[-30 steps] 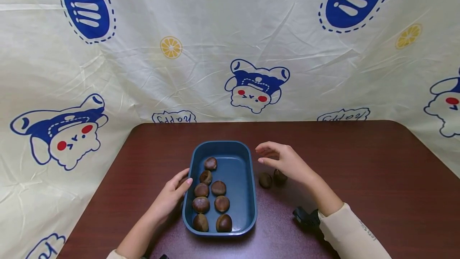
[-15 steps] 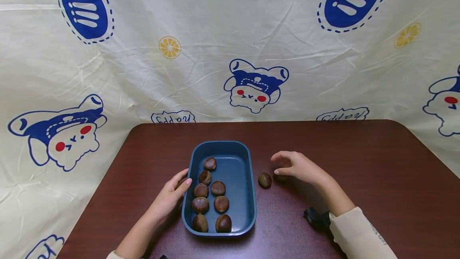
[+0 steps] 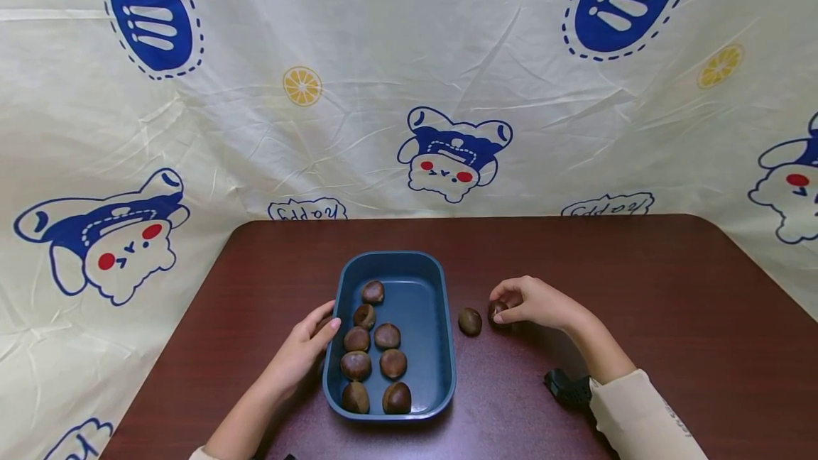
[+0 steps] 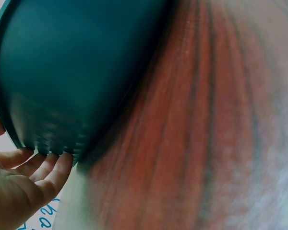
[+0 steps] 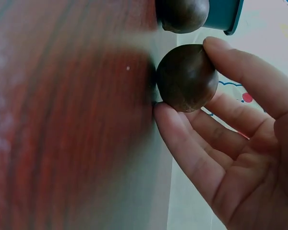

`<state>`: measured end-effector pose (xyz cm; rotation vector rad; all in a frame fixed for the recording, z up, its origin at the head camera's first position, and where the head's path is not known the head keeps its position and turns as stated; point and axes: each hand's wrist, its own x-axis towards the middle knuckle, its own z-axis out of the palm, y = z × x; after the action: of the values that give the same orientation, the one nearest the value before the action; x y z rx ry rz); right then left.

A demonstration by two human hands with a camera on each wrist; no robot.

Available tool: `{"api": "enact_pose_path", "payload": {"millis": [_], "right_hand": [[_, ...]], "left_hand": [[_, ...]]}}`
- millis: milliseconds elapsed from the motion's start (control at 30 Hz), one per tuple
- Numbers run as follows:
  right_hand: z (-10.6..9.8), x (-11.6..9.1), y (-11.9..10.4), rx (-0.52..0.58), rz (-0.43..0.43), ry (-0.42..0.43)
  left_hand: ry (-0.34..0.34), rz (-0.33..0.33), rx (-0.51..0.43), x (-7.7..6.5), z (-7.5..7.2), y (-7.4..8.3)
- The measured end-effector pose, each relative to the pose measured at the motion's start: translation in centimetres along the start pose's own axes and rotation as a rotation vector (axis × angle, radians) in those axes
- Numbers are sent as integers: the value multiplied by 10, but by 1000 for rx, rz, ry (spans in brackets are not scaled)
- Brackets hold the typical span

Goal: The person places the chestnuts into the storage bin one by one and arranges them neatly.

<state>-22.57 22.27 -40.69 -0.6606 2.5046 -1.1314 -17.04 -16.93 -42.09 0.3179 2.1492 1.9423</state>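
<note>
A blue rectangular tray (image 3: 424, 346) holds several brown chestnuts (image 3: 356, 365), mostly along its left side. My left hand (image 3: 309, 339) grips the tray's left edge, thumb at the rim; in the left wrist view its fingers (image 4: 50, 167) lie against the outer wall. Right of the tray, my right hand (image 3: 533, 302) pinches a chestnut (image 5: 185, 79) between thumb and fingertips, low at the tabletop. Part of that chestnut is hidden by the fingers in the head view. Another chestnut (image 3: 469, 321) lies on the table between the tray and this hand.
The dark reddish-brown table (image 3: 671, 318) has rounded far corners. Behind it hangs a pale cloth (image 3: 358, 140) printed with blue cartoon figures and orange slices. A black wrist device (image 3: 567, 387) sits at the right sleeve (image 3: 639, 414).
My right hand has moved right and down from beside the tray's upper right side to the farther loose chestnut, and its fingers have closed around it. The left hand and tray stay in place.
</note>
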Motion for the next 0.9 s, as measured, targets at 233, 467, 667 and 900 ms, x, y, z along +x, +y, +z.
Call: {"api": "enact_pose_path", "payload": {"millis": [233, 467, 667, 900], "right_hand": [[0, -1, -3, -14, -26, 18], [-2, -1, -6, -6, -39, 96], [-1, 1, -14, 73, -66, 191], [-1, 8, -26, 113, -121, 286]], "left_hand": [[8, -13, -2, 0, 0, 0], [12, -16, 8, 0, 0, 0], [33, -8, 11, 0, -1, -2], [31, -16, 1, 1, -1, -2]]}}
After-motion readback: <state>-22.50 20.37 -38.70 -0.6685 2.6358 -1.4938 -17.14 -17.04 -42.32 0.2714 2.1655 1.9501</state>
